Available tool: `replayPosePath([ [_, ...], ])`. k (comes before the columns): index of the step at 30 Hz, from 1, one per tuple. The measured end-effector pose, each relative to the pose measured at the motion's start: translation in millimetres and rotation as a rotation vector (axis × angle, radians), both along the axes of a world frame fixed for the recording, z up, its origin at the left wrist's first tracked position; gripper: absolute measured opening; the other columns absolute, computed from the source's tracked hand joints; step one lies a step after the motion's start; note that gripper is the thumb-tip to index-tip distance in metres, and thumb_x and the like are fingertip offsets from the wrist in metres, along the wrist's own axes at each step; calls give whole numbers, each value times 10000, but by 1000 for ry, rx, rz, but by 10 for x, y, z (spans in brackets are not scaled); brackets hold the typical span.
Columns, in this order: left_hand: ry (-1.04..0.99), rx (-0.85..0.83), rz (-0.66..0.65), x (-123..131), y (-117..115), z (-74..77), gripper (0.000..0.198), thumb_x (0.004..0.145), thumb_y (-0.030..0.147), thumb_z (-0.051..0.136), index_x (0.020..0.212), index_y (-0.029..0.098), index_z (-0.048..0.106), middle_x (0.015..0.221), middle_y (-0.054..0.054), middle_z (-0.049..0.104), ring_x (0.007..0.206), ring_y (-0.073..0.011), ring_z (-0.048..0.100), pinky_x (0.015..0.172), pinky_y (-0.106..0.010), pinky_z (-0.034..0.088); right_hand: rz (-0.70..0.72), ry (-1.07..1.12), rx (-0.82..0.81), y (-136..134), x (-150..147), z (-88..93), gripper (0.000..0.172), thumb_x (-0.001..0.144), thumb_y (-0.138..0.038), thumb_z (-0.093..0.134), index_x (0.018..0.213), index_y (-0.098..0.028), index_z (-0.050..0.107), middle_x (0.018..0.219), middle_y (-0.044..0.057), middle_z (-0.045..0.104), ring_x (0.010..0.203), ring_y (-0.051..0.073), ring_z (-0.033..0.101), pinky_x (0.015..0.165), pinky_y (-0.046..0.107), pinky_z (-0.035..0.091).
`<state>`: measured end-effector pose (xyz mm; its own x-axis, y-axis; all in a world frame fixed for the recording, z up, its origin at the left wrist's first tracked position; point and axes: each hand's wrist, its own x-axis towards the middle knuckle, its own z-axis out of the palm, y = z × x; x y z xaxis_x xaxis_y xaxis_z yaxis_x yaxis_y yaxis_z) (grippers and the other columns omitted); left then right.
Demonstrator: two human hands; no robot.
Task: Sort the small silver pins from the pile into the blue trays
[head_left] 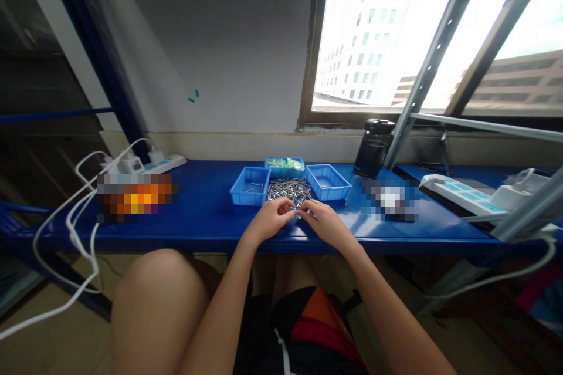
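My left hand and my right hand meet at the near edge of a heap of small silvery, screw-like metal pieces. The thumb and fingers of each are pinched together, fingertips almost touching. Whatever lies between them is too small and covered to make out. Left of the heap stands an open blue bin with a few thin metal pieces on its floor. A second blue bin sits to the right, slightly turned. Behind the heap, a third blue bin holds a green and clear plastic packet.
The blue table has its front edge just over my knees. A black jar stands at the back right beside a slanted metal post. Power strips lie left and right; white cables loop off the left side.
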<state>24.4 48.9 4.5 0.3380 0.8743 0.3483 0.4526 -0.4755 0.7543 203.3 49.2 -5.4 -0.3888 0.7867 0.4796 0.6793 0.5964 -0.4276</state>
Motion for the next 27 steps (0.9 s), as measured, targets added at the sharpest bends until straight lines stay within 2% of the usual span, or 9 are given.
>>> replayPosePath([
  [5,11,24,1,-5,10,-12,199,762,332,532,805,159,620,723,-9,627,662,-139,553,603,-235,417,-6,-1,7,11,3,-18,184,874,-328,469,778,-201,561,810,24,606,753,151,562,685,258,415],
  [10,26,28,5,-8,44,-47,185,775,304,516,821,162,626,796,-22,653,737,-157,581,682,-257,434,-16,59,-13,-6,7,13,173,862,-325,487,773,-198,564,777,15,605,706,141,554,659,250,414],
  [17,124,118,19,-10,50,-46,160,763,267,529,815,171,646,872,-36,625,832,-175,568,774,-277,423,46,119,-76,-31,14,49,175,854,-320,493,773,-190,578,773,9,615,687,132,552,647,242,423],
  [23,225,137,-38,3,31,-14,213,788,278,504,861,171,673,846,-42,638,817,-181,566,750,-279,414,61,118,-83,-5,13,17,179,855,-318,484,787,-191,590,774,9,621,682,130,552,643,237,423],
  [27,191,107,-27,5,32,-7,201,777,270,514,846,167,671,842,-33,654,813,-175,577,744,-267,416,68,126,-85,-4,15,15,175,859,-307,476,797,-192,592,776,8,630,686,131,556,642,233,419],
])
